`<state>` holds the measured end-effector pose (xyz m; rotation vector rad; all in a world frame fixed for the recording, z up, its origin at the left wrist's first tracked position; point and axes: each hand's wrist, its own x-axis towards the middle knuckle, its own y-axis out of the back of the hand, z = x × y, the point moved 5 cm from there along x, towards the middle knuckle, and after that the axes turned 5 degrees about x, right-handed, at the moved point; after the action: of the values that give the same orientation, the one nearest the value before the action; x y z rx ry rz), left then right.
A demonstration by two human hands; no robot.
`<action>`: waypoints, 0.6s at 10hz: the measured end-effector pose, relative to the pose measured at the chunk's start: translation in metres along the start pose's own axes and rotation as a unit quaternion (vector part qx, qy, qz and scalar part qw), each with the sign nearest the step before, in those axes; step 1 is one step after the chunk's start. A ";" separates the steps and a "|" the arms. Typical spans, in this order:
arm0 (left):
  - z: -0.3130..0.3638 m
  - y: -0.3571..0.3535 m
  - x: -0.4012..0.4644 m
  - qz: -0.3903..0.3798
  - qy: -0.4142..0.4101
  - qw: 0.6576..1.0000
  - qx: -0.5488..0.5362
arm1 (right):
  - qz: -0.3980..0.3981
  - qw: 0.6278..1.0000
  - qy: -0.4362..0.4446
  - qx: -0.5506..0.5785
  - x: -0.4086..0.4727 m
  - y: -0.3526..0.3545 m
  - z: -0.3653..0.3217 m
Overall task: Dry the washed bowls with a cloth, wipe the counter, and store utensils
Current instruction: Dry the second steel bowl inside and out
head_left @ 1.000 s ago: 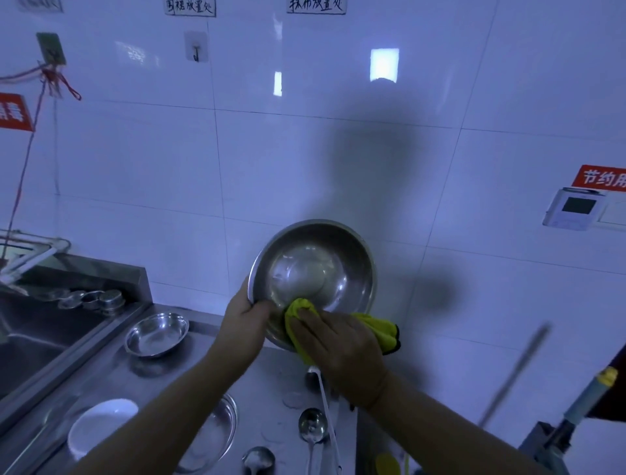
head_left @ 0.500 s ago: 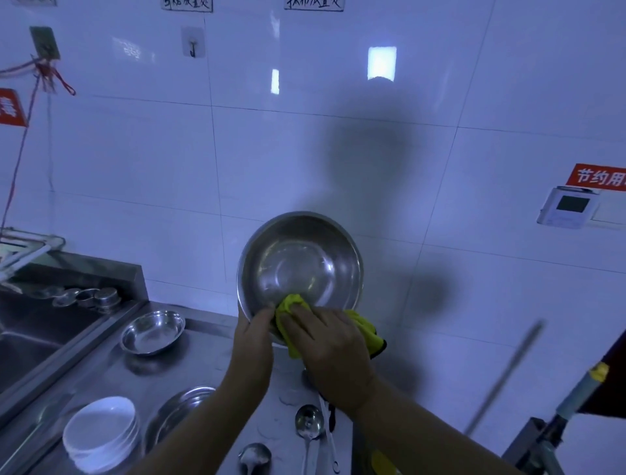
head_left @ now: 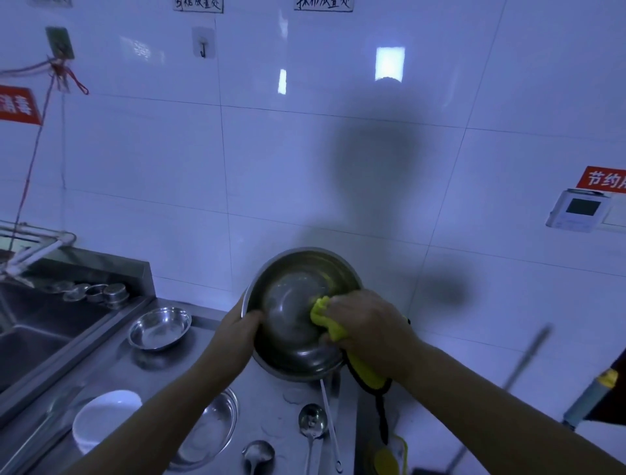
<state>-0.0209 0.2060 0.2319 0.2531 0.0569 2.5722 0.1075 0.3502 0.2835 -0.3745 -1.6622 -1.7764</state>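
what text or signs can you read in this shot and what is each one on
"清毒": red sign on the left wall, cut off by the frame edge.
"节约": red sign on the right wall, cut off.
Two handwritten labels at the top of the wall: cropped, not readable.
Wall device screen: nothing readable.

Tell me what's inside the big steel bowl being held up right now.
Inside the big steel bowl, the right hand presses a yellow cloth against the inner wall. The left hand grips the rim. The wall behind cloth and hand is hidden.
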 end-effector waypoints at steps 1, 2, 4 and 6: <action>-0.005 -0.006 -0.004 0.012 0.017 0.998 -0.056 | 0.053 0.992 -0.105 -0.054 0.022 0.013 -0.003; -0.003 -0.013 -0.004 0.011 -0.001 0.996 -0.093 | -0.078 0.974 -0.182 -0.106 0.028 -0.013 -0.013; 0.001 -0.006 -0.005 0.002 -0.034 0.995 -0.096 | -0.092 0.972 -0.182 -0.119 0.013 -0.028 -0.016; 0.012 -0.020 -0.004 -0.025 -0.048 0.994 -0.099 | 0.044 0.959 -0.258 0.110 0.039 -0.023 -0.025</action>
<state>-0.0050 0.2212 0.2410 0.2958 -0.2234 2.4890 0.0700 0.3151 0.2858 -0.8504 -2.1370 -1.4838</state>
